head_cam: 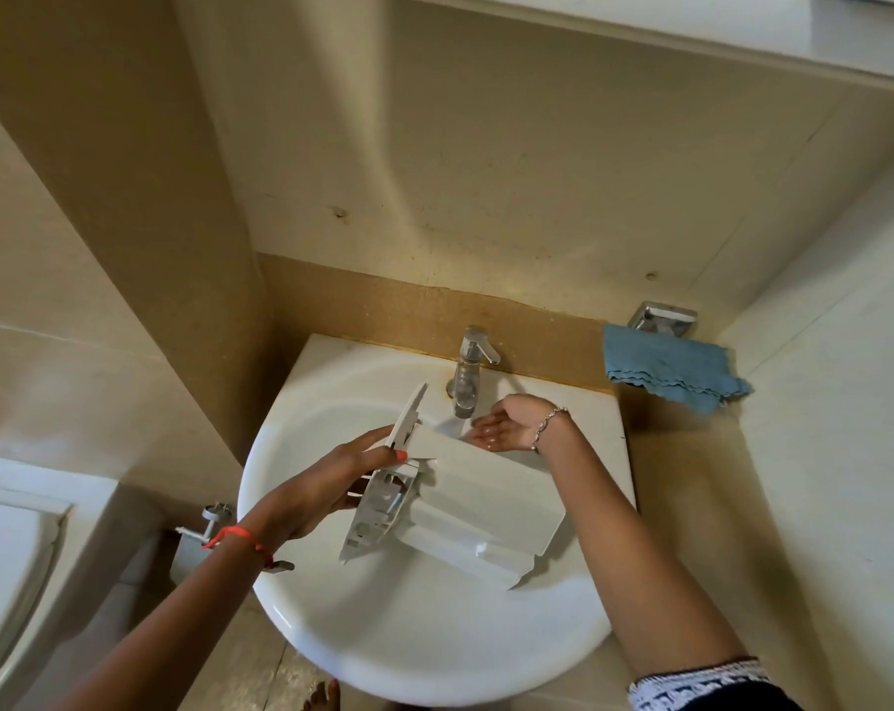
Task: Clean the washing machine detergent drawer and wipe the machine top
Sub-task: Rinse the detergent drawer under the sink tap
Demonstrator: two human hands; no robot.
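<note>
1. The white detergent drawer (465,500) is held over the bowl of the round white sink (424,654), lifted clear of the basin floor as far as can be told. Its long axis runs diagonally, from the faucet side at the back of the sink down toward the sink's front right rim.
2. The drawer's front panel (383,474) faces left and stands roughly upright on edge, its top corner reaching up near the faucet (468,372); the open rear end of the drawer points toward the front right.
3. Water from the faucet falls onto the drawer's upper back end, next to the right hand.
4. Room around it: the sink's back edge meets the wall, the left rim sits close to a tiled wall corner, and the bowl is open in front of and below the drawer.
5. A blue cloth (675,374) lies on the counter at the sink's back right corner, well apart from the drawer; a toilet lid (9,572) shows at far left.
6. The left hand (326,484) clasps the front panel, thumb over its edge and fingers wrapped behind.
7. The right hand (506,428) is spread, palm up and cupped under the stream, fingertips touching the drawer's top end, gripping nothing.
</note>
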